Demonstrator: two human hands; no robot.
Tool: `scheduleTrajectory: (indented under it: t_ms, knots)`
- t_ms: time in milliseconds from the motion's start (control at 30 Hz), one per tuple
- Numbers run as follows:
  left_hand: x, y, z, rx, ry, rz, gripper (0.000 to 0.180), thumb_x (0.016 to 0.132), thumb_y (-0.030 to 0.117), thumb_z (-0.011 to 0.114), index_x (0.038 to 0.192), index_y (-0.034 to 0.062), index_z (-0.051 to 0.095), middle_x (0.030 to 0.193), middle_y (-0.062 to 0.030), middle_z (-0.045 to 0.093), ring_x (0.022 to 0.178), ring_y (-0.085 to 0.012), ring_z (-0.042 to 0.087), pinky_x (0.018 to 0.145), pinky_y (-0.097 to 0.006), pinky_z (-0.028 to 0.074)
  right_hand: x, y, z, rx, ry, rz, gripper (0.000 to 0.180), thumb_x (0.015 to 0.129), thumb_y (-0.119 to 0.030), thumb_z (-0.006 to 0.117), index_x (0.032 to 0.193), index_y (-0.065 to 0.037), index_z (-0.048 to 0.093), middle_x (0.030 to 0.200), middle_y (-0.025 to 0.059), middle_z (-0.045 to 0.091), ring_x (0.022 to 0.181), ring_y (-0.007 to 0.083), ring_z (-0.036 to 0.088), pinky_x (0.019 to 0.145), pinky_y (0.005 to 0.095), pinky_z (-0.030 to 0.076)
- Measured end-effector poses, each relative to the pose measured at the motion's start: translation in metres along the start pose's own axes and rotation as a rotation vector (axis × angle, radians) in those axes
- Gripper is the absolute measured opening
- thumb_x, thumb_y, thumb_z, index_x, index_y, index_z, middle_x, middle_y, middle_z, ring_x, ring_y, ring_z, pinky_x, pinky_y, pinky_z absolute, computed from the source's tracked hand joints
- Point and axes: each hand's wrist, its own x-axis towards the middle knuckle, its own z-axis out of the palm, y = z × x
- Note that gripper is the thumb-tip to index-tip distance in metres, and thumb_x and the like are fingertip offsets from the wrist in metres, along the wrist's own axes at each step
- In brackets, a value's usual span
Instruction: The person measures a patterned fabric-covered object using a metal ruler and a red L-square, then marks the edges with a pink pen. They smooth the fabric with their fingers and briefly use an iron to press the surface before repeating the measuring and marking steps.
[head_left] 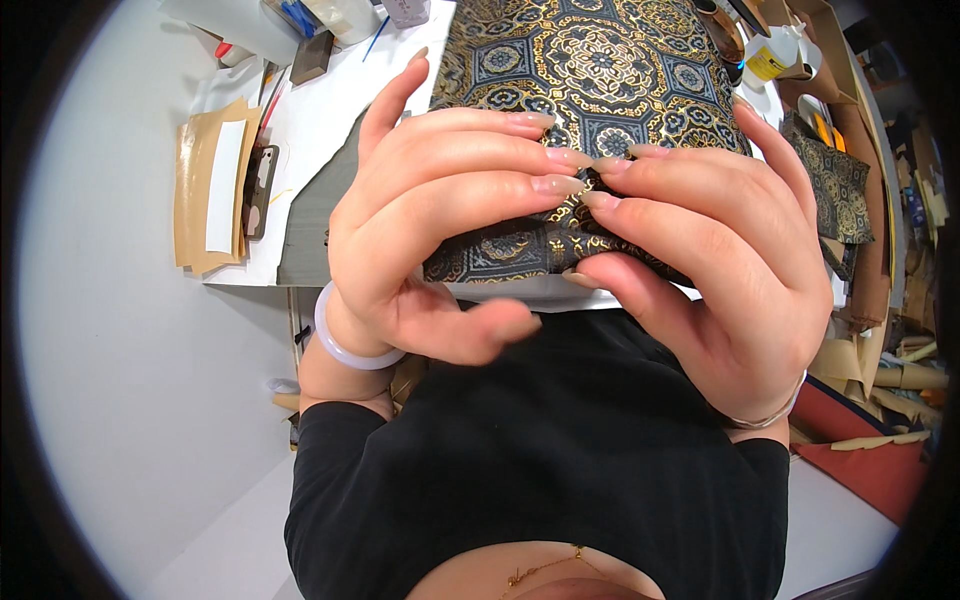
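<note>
A dark brocade fabric [600, 65] with gold and blue-grey medallions covers the middle of the table and runs down to its near edge. My left hand [430, 220] lies over its left part, fingers stretched with their tips on the cloth and the thumb held apart below. From the right, my right hand [730, 240] grips the near edge of the brocade, fingers on top and thumb underneath. The cloth bunches slightly where the fingertips of both hands meet. What lies under the fabric is hidden.
At the left are a grey mat [315, 225], brown paper pieces [190, 200], a phone [261, 190] and a dark block [312, 58]. A bottle with a yellow label [768, 62] and a brocade scrap [845, 190] are at the right. Cluttered shelving [915, 300] stands beyond.
</note>
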Motion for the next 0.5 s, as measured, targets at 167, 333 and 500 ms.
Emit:
scheduleTrajectory:
  t_ms: [167, 333, 500]
  knots:
    - [0.002, 0.001, 0.0, 0.039, 0.011, 0.014, 0.061, 0.083, 0.063, 0.084, 0.108, 0.0074, 0.073, 0.109, -0.0142, 0.08, 0.112, -0.0366, 0.075, 0.123, -0.063, 0.033, 0.006, -0.009, -0.009, -0.158, -0.14, -0.002, 0.035, 0.076, -0.024, 0.093, 0.104, -0.006, 0.081, 0.108, 0.0087, 0.081, 0.105, 0.0272, 0.076, 0.116, 0.0508, 0.045]
    - [0.003, -0.001, -0.005, -0.058, -0.025, -0.012, 0.046, 0.084, 0.046, 0.09, 0.103, 0.0072, 0.074, 0.106, -0.0139, 0.08, 0.11, -0.0356, 0.075, 0.124, -0.063, 0.032, 0.005, -0.001, -0.001, -0.009, -0.044, 0.019, 0.037, 0.076, -0.027, 0.093, 0.105, -0.008, 0.081, 0.112, 0.0096, 0.081, 0.109, 0.028, 0.076, 0.116, 0.0512, 0.045]
    - [0.004, -0.001, -0.007, -0.088, -0.039, -0.055, 0.038, 0.089, 0.04, 0.087, 0.104, 0.0079, 0.075, 0.106, -0.0146, 0.08, 0.111, -0.0357, 0.075, 0.124, -0.064, 0.031, 0.0, 0.006, -0.01, 0.079, -0.101, 0.06, 0.037, 0.078, -0.029, 0.092, 0.108, -0.009, 0.081, 0.116, 0.0093, 0.081, 0.114, 0.0309, 0.076, 0.117, 0.0544, 0.044]
